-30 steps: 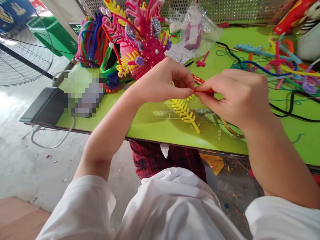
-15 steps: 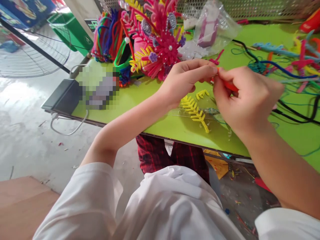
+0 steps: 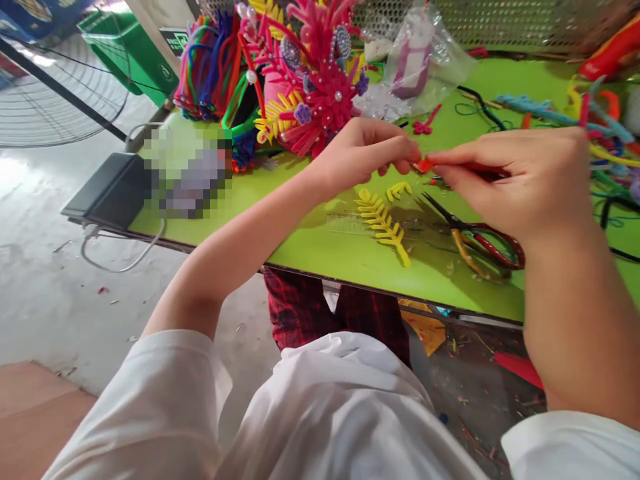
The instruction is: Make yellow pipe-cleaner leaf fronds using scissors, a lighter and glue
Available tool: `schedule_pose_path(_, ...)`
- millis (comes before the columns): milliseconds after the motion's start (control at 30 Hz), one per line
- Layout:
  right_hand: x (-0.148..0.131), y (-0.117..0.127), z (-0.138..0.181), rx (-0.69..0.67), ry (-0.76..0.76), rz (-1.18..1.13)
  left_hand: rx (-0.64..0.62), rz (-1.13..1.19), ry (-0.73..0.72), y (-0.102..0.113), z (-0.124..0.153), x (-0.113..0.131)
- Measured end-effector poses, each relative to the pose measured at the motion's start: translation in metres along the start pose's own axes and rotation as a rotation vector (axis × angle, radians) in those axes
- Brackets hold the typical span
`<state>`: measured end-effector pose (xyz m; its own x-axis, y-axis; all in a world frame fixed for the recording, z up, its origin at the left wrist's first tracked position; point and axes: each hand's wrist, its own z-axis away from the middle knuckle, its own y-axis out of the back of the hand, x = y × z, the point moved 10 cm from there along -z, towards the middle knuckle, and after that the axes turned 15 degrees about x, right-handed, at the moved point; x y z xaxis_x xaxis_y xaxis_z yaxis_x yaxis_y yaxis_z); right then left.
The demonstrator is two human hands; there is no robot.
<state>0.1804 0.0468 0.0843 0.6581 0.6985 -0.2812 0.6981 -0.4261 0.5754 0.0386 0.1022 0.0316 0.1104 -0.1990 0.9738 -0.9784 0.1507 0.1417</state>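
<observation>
My left hand point(image 3: 367, 153) reaches across from the left, its thumb and fingers pinched at one end of a small orange-red piece point(image 3: 425, 165). On the other side, my right hand point(image 3: 520, 177) pinches the same piece between thumb and forefinger; its kind is too small to make out. Scissors point(image 3: 456, 224) with red and yellow handles lie on the table below my right hand. A yellow fuzzy-wire branch point(image 3: 383, 223) and a short bent yellow piece point(image 3: 399, 191) lie under the hands. Behind them stands a pink fuzzy-wire flower arrangement point(image 3: 337, 100) with pearls.
Bundled coloured pipe cleaners point(image 3: 210, 67) stand at the back left of the green table point(image 3: 300, 233). A clear plastic bag point(image 3: 445, 57) sits at the back. Loose wires and a blue strip point(image 3: 525, 105) lie right. A dark box point(image 3: 107, 190) is at the left edge.
My right hand has moved right and its fingers have straightened, uncovering the scissors. My left hand has shifted slightly left and down. The orange-red piece now shows between the fingertips.
</observation>
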Motion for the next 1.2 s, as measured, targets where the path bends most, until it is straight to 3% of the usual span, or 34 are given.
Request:
schedule_pose_path(100, 0.002, -0.005, 0.000, -0.067, 0.006, -0.040, 0.034, -0.062, -0.079, 0.006, -0.001, 0.008)
schedule_pose_path(300, 0.008, -0.015, 0.004, -0.126, -0.011, -0.099, -0.145, -0.100, -0.063, -0.014, 0.003, -0.007)
schedule_pose_path(700, 0.009, -0.022, 0.008, -0.179, -0.091, -0.103, -0.270, -0.159, -0.075, -0.024, 0.007, -0.012)
schedule_pose_path(800, 0.012, -0.019, 0.008, -0.137, -0.115, -0.071, -0.173, -0.103, -0.119, -0.021, 0.005, -0.005)
schedule_pose_path(1033, 0.019, -0.020, 0.014, 0.102, -0.339, -0.056, 0.158, 0.059, 0.007, -0.009, 0.014, -0.004)
schedule_pose_path(1200, -0.003, -0.016, 0.018, 0.305, -0.225, -0.055, 0.260, 0.241, 0.074, -0.011, 0.026, -0.001)
